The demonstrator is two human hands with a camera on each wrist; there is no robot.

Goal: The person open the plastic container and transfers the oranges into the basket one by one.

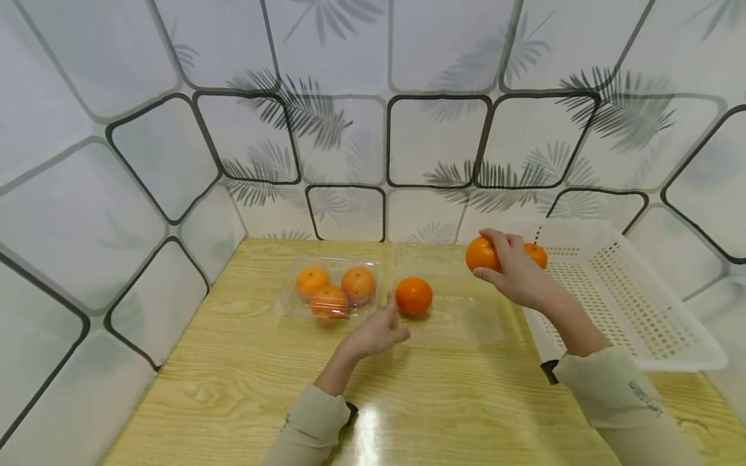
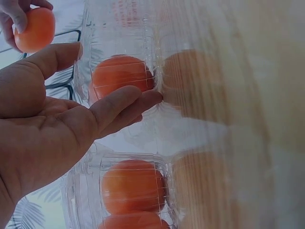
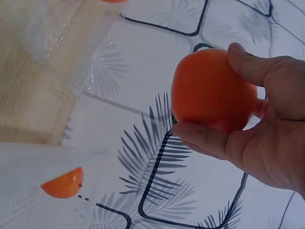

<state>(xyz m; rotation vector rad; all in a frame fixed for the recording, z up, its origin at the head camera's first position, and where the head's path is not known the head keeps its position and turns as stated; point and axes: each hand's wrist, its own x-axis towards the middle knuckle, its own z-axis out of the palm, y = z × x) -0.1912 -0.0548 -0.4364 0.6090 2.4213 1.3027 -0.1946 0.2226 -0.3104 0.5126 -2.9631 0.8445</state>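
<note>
Tangerine held in the right hand looks like a light, firm fruit with some give in the skin, so a hard squeeze would likely bruise it. Its rind appears smooth and slightly glossy, which could let it slip from a loose pinch. The safest hold seems to be around its widest part, with thumb on one side and fingers on the other, and that is how the hand has it: fingers and thumb curled about the fruit, lifted above the table between the clear plastic box and the white basket.

It is round, a little flattened, evenly deep orange, with no leaf or stem showing in the wrist view. A second tangerine sits just behind the hand, in the basket. Another lies in the open half of the plastic box, and three more are grouped in the other half, touching one another.

The left hand rests low by the box with its fingers straight and relaxed, tips touching the thin plastic wall close to the single fruit; it holds nothing. The box itself looks flimsy and easily crumpled.
</note>
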